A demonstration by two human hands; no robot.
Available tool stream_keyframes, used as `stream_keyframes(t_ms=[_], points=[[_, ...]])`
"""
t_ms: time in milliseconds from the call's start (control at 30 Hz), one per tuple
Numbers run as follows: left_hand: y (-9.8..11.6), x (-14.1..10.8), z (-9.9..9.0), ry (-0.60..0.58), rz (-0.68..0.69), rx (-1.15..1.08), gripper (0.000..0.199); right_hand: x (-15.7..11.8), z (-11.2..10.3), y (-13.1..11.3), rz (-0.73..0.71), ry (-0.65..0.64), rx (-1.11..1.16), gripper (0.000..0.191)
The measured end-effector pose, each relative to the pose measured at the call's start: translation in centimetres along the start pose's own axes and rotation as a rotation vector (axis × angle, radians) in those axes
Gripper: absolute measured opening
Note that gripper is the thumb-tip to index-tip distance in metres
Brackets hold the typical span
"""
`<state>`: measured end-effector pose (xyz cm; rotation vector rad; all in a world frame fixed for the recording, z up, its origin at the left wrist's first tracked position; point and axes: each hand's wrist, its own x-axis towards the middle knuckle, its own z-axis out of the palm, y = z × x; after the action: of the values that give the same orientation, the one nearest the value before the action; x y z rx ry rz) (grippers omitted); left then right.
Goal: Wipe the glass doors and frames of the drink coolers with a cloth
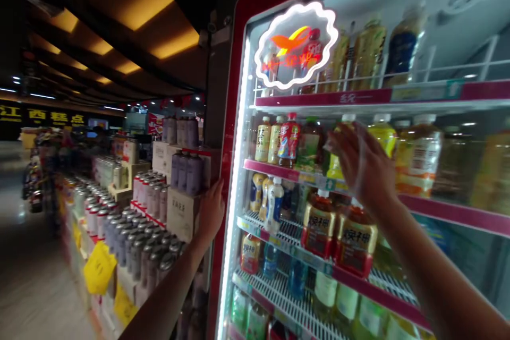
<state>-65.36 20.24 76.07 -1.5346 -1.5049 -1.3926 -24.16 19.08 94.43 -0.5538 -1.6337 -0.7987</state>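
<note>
My left hand (pixel 213 207) is at the red frame (pixel 228 154) of a lit drinks cooler, fingers stretched upward against its left edge. My right hand (pixel 364 164) is raised before the cooler's middle, fingers extended up and to the left, in front of a shelf of bottles. A thin, pale, see-through curve crosses it; what it is I cannot make out. Close to its fingertips are a green-labelled bottle (pixel 309 144) and a yellow-labelled bottle (pixel 383 135). A red-labelled bottle (pixel 289 141) stands farther left. Beneath the right hand are large red-and-gold bottles (pixel 319 226).
A glowing scalloped sign (pixel 295 45) is at the cooler's upper left. Left of the cooler, rows of cans (pixel 135 244) and cartons (pixel 181 212) form a stepped display with yellow tags (pixel 99 268). An aisle floor (pixel 43 281) runs along the far left.
</note>
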Motion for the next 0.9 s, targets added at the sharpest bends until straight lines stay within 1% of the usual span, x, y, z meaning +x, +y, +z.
stream_keyframes(t_ms=[67,100,133,233,300,367,433,500,567,667,767,833,900], points=[[-1.6,-0.2,0.3,0.046,-0.057,-0.102,0.042,0.3,1.4,-1.0,0.082,0.129,-0.047,0.037],[-2.2,-0.3,0.5,0.067,-0.102,-0.159,0.032,0.6,2.3,-1.8,0.112,0.149,-0.062,0.038],[-2.7,-0.5,0.7,0.074,-0.143,-0.220,0.023,0.8,3.5,-2.8,0.109,0.137,-0.071,0.040],[-3.6,-1.0,1.3,0.024,-0.119,-0.333,0.005,1.4,7.0,-6.5,0.064,-0.036,-0.076,0.040],[-3.8,-1.1,1.3,-0.022,-0.074,-0.410,0.009,1.3,8.7,-8.7,0.092,-0.122,-0.096,0.038],[-3.8,-1.1,1.0,-0.084,-0.055,-0.469,0.012,1.1,9.7,-10.5,0.137,-0.153,-0.112,0.039],[-3.6,-0.9,0.6,-0.154,-0.077,-0.495,0.010,1.0,9.9,-11.9,0.192,-0.138,-0.109,0.039],[-3.3,-0.7,0.1,-0.215,-0.109,-0.499,0.005,1.2,9.7,-13.3,0.256,-0.124,-0.102,0.038],[-2.9,-0.6,-0.4,-0.247,-0.126,-0.504,0.004,1.7,9.3,-15.0,0.310,-0.127,-0.095,0.036],[-2.6,-0.3,-1.0,-0.261,-0.143,-0.520,0.002,2.8,8.6,-18.5,0.346,-0.148,-0.070,0.034],[-2.3,0.0,-1.8,-0.266,-0.154,-0.536,0.003,3.2,8.0,-22.5,0.359,-0.174,-0.014,0.038],[-2.1,0.1,-2.5,-0.276,-0.152,-0.540,0.004,2.8,7.9,-24.7,0.374,-0.185,0.027,0.040],[-1.9,-0.1,-3.7,-0.294,-0.144,-0.533,0.003,1.9,7.9,-26.4,0.408,-0.186,0.056,0.040]])
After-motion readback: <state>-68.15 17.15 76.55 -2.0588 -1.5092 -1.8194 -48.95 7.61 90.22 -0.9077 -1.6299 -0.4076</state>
